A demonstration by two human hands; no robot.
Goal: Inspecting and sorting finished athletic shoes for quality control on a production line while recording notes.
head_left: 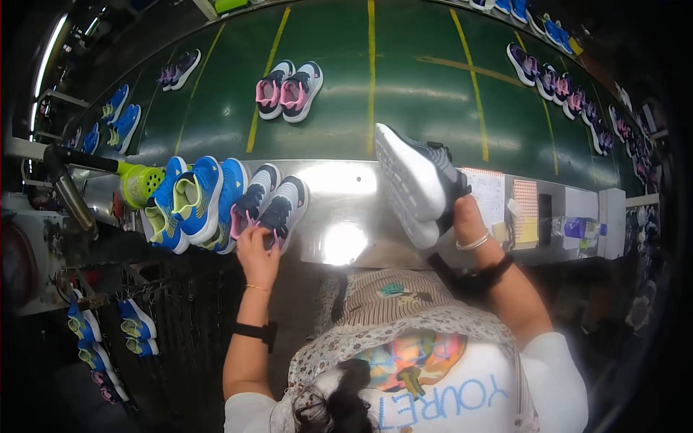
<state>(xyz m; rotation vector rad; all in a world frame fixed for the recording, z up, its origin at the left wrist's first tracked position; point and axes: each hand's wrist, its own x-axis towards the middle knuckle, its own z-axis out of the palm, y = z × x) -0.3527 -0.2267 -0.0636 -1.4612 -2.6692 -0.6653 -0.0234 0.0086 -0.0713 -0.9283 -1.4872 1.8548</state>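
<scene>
My left hand [258,254] is closed with its fingertips on the heel opening of a grey-and-navy sneaker [289,206] with pink lining, which stands on the metal ledge. Its similar mate [258,189] leans close on the left. Beyond that, several blue sneakers [195,198] with yellow-green lining are lined up. Over the ledge's right part, my right hand [468,220] grips dark grey sneakers [415,173], their white soles turned to the left. Those fingers are mostly hidden behind the shoes; two white soles seem to overlap there.
A green conveyor belt [404,94] with yellow lines runs behind the metal ledge [336,195]. On it stand a grey-and-pink pair [290,92] and several purple-navy sneakers [559,86]. Notebooks [525,206] and a purple-labelled bottle [581,228] lie at right. A lime-green clog [137,184] sits left.
</scene>
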